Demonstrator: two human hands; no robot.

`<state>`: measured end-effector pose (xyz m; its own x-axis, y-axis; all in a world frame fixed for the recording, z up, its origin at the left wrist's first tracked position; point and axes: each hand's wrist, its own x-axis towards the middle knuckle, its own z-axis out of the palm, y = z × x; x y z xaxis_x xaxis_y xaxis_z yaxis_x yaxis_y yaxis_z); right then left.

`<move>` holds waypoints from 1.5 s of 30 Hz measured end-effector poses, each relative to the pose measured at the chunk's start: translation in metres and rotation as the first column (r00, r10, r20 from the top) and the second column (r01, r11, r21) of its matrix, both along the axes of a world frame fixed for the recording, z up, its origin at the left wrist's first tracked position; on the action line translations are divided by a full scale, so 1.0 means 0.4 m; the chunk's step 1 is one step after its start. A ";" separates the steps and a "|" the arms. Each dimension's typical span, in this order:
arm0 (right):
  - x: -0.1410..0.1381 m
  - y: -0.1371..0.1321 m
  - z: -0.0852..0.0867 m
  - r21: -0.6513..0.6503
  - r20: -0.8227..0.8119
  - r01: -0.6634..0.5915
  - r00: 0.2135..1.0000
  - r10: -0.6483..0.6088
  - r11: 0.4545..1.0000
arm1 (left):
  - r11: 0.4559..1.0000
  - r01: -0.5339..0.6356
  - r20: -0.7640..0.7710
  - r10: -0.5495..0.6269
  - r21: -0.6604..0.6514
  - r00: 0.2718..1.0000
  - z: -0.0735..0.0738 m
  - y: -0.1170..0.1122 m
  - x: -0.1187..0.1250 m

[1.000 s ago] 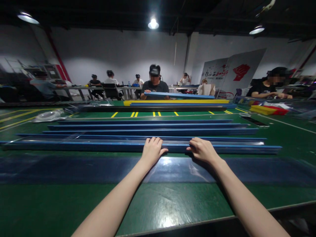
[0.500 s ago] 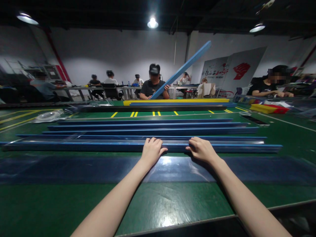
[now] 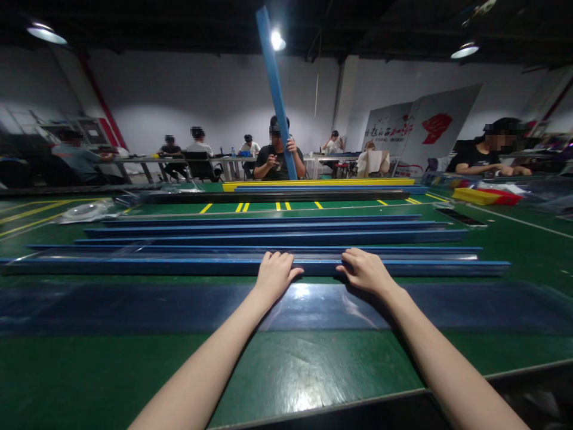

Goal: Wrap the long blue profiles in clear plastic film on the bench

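My left hand (image 3: 276, 273) is closed over the front wall of a long blue channel profile (image 3: 156, 267), its fingers curled inside and the thumb on the near side. A short way to the right, my right hand (image 3: 364, 270) grips the same wall, with its fingertips partly hidden. The channel lies lengthwise across the green table (image 3: 290, 370), its hollow facing up. A clear film shows over part of its left half. In front of it, under my wrists, lies a flat transparent plastic strip (image 3: 134, 307). More blue channels (image 3: 277, 237) lie parallel behind.
Across the table a co-worker (image 3: 264, 164) holds a blue profile (image 3: 275, 89) upright. Yellow (image 3: 322, 183) and black (image 3: 286, 196) profiles lie at the far edge. A phone (image 3: 461, 216) and yellow and red trays (image 3: 487, 196) are right; a clear coil (image 3: 87, 210) is left.
The co-worker's blue profile has swung from leaning right to nearly upright, tipped slightly left. My hands and the channel under them have stayed in place.
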<state>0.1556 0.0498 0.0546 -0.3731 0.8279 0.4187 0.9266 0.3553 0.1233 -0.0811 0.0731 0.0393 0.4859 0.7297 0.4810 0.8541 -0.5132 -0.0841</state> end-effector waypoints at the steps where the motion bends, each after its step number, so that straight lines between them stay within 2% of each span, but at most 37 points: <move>1: 0.000 0.000 0.000 0.001 -0.001 0.000 1.000 0.000 1.000 | 1.000 -0.001 -0.001 0.001 -0.001 1.000 0.000 0.000 0.000; 37: 0.002 0.000 0.000 -0.015 -0.009 0.001 1.000 -0.001 1.000 | 0.999 -0.024 0.007 0.024 -0.025 1.000 0.003 -0.001 0.003; 45: 0.000 0.000 0.002 -0.023 -0.021 0.004 1.000 -0.004 1.000 | 1.000 0.015 0.046 -0.016 0.010 0.999 -0.003 -0.001 0.003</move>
<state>0.1558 0.0497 0.0554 -0.3611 0.8389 0.4072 0.9304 0.3539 0.0957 -0.0798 0.0728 0.0383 0.4743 0.7174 0.5103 0.8492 -0.5256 -0.0505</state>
